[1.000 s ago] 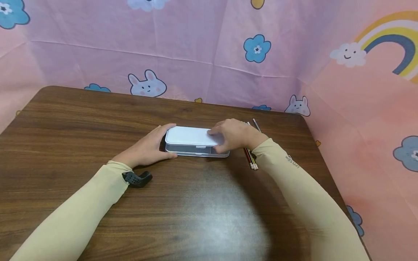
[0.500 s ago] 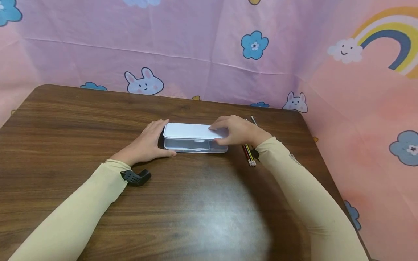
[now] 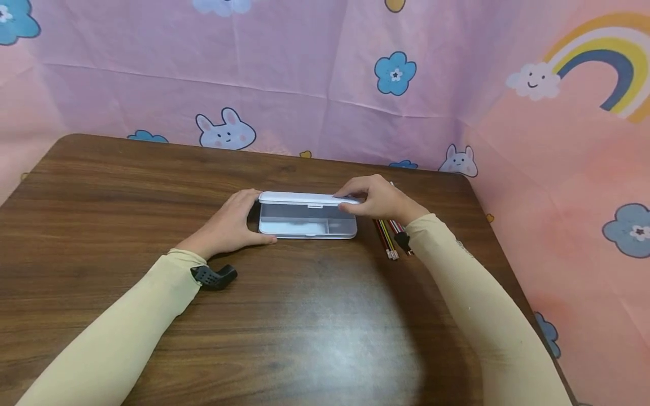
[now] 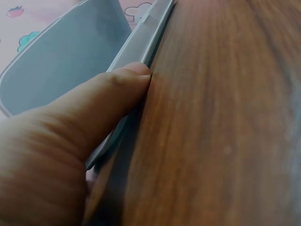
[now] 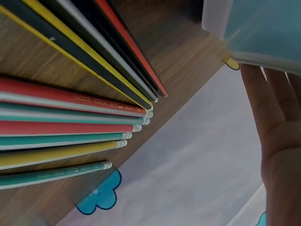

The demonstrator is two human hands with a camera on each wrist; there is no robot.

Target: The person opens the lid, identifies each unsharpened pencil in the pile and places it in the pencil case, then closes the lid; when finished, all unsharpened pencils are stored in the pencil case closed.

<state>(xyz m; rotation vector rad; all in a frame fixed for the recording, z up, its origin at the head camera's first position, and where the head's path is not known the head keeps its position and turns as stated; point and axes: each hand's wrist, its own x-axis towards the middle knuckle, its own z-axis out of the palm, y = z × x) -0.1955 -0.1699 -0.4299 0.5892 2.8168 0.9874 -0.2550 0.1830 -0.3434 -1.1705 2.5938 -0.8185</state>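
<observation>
A white pencil case (image 3: 294,227) lies on the brown table, its hinged lid (image 3: 294,197) raised at the front. Inside, a divider splits it into a long left compartment and a short right one. My left hand (image 3: 228,223) grips the case's left end, thumb along the front edge and fingers behind. That thumb (image 4: 108,94) shows against the front wall in the left wrist view. My right hand (image 3: 381,197) holds the lid near its right end, thumb at the front edge and fingers on top. The right wrist view shows the fingers (image 5: 263,103) at the lid's edge.
Several striped pencils (image 3: 384,239) with eraser ends lie right of the case, partly under my right forearm. Red, green and yellow pencils (image 5: 70,127) fan out in the right wrist view. A patterned cloth (image 3: 284,84) hangs behind the table.
My right hand has lifted the lid's front edge higher and farther back, exposing the compartments. My left hand stays at the left end of the case.
</observation>
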